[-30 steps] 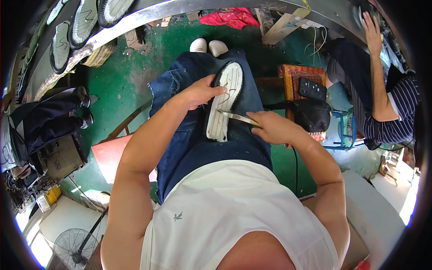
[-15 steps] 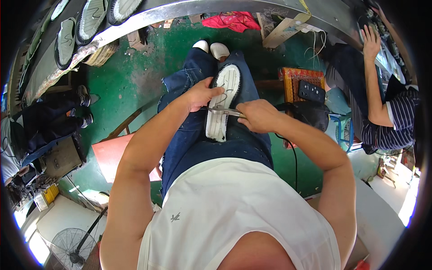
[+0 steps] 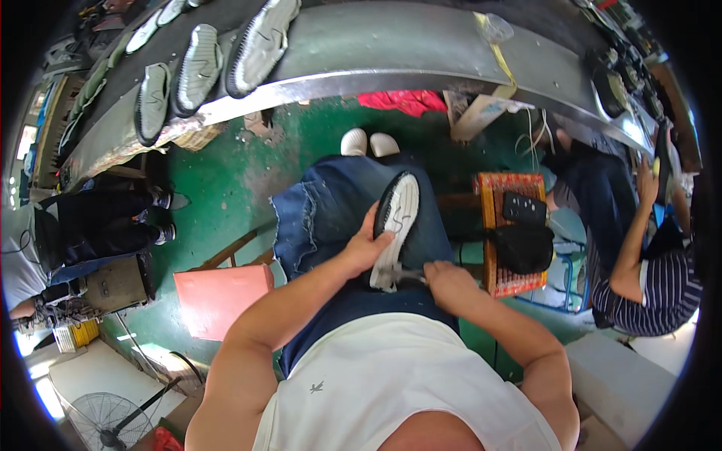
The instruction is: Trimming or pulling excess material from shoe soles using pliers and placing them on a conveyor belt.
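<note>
So the head camera is tipping up a bit compared to a moment ago: more of the metal conveyor (image 3: 421, 60) is showing along the top now, and the lap work is sitting lower in the picture. The hands themselves are barely changing, so I'm reading it as the same trimming or scraping job carrying on along the heel end of the sole.

Going left to right: at 9 o'clock somebody in dark clothes (image 3: 90, 225) is sitting, with a red stool (image 3: 222, 297) just inside of them. At about 11 o'clock four soles (image 3: 199, 64) are riding the conveyor in a row that I can count clearly, maybe more further off at the blurry rim.

Dead centre, the left hand (image 3: 365, 248) is pressing flat on the one white shoe sole (image 3: 396, 225) lying on the denim lap, fingers wrapping its edge. The right hand (image 3: 447, 282) is closing around a small metal tool (image 3: 410, 276), tip touching the sole's near end. Two white shoe toes (image 3: 368, 143) are poking out at 12.

At 3 o'clock one woven stool (image 3: 508, 225) is carrying a black bag, and one co-worker in stripes (image 3: 654, 293) is reaching up.
</note>
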The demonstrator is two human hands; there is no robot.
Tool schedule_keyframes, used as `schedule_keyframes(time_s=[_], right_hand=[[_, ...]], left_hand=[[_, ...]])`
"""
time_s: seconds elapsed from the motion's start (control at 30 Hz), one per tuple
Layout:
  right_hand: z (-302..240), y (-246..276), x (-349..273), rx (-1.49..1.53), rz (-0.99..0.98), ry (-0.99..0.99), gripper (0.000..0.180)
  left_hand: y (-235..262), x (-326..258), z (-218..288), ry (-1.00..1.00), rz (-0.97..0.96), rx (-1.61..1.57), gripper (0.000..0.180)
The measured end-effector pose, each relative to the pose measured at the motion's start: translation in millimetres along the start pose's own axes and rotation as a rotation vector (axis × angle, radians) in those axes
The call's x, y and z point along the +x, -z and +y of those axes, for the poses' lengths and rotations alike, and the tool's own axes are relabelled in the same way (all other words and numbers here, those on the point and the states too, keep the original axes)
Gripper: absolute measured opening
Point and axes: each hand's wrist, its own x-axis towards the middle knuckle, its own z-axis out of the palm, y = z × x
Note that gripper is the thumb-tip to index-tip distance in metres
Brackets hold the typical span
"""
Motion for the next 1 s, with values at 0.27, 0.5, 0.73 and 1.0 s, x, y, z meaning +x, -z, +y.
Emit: schedule_keyframes(time_s=[0.27,0.5,0.73,1.0], right_hand=[[30.6,23.6,17.5,0.238,-0.460,0.009,0.026],[20.9,52.5,19.7,0.698,-0.384,-0.203,0.033],[41.6,14.2,41.4,0.772,-0.023,-0.206,0.038],[65.3,-15.5,44.7,0.943,0.096,-0.310,0.042]], left_hand=[[-1.7,-15.9,-40.1,-0.352,0.135,0.452,0.090],[-2.0,-28.0,-42.3,-0.200,0.023,0.346,0.099],[48.0,-40.0,21.3,0.070,-0.082,-0.351,0.076],[68.3,-4.3,273.7,-0.322,-0.120,-0.284,0.070]])
